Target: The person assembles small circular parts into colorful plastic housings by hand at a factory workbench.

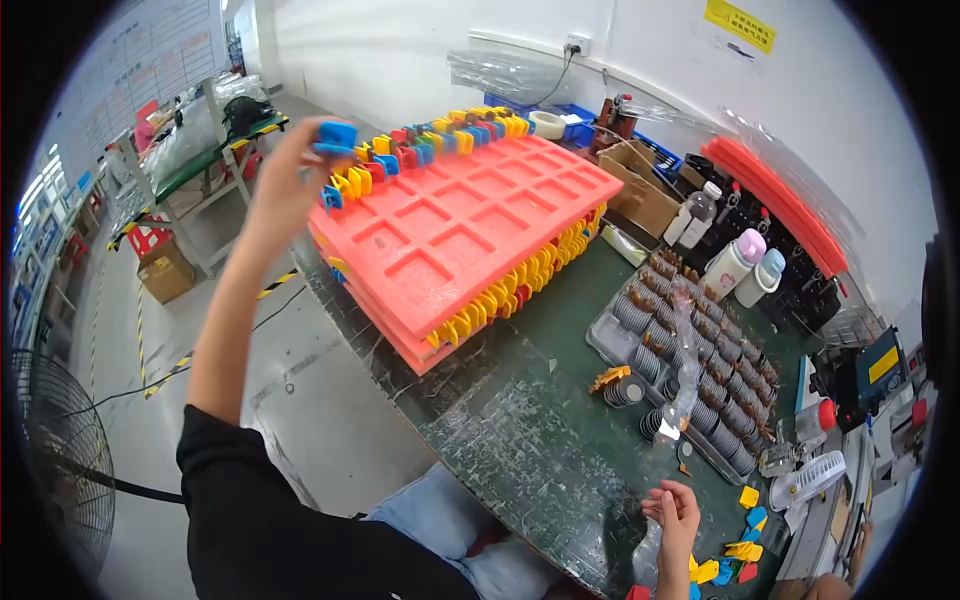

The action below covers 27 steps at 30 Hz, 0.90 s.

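My left hand (280,185) is raised at the left end of a pink foam tray (430,280), its fingers closed on a blue plastic clip-like piece (336,138). Along the tray's far edge stands a row of yellow, red, blue and green clip-like pieces (440,140). More yellow pieces (520,282) stick out between the stacked trays. My right hand (674,510) hovers over the table's near right part, its fingers loosely curved and apart, with nothing seen in them. Beside it lies a loose pile of coloured clip-like pieces (742,550).
A grey tray (612,340) holds stacked grey discs with brown tabs on the dark green table (510,430). Behind it are bottles (735,262), a cardboard box (632,190) and red foam sheets (775,205). A fan (60,470) stands on the floor at left.
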Tool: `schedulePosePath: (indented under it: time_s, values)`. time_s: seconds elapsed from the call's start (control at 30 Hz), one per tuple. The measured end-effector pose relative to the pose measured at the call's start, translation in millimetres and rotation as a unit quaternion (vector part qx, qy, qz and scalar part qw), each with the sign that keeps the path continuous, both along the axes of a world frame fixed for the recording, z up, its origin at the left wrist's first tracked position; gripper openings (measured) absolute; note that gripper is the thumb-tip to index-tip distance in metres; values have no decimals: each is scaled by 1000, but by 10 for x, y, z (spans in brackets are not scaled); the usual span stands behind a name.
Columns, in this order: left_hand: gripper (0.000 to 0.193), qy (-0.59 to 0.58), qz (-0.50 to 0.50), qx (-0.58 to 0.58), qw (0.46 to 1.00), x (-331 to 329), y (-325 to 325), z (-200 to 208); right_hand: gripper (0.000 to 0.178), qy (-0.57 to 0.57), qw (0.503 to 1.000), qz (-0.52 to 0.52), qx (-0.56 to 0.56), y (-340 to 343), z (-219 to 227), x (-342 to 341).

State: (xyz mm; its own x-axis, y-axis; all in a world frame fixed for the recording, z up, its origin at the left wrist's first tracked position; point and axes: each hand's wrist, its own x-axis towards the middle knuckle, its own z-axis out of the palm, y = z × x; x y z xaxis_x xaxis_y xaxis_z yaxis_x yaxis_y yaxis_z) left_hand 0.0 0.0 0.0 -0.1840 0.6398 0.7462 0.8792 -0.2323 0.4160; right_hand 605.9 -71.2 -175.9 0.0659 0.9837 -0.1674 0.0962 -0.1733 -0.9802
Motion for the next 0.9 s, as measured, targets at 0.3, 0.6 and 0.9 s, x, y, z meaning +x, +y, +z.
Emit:
schedulePosePath:
  time_s: [0.3,0.6,0.9]
  values:
    - [42,21,-54,-77,995,9,221,49,19,-16,1000,21,7,7,-20,-40]
    - [53,21,-64,-159,985,566,1468,-280,24,-165,967,191,-31,-94,194,-29]
    - [49,295,47,-95,950,1195,2331,-379,28,-164,926,338,-33,51,27,161]
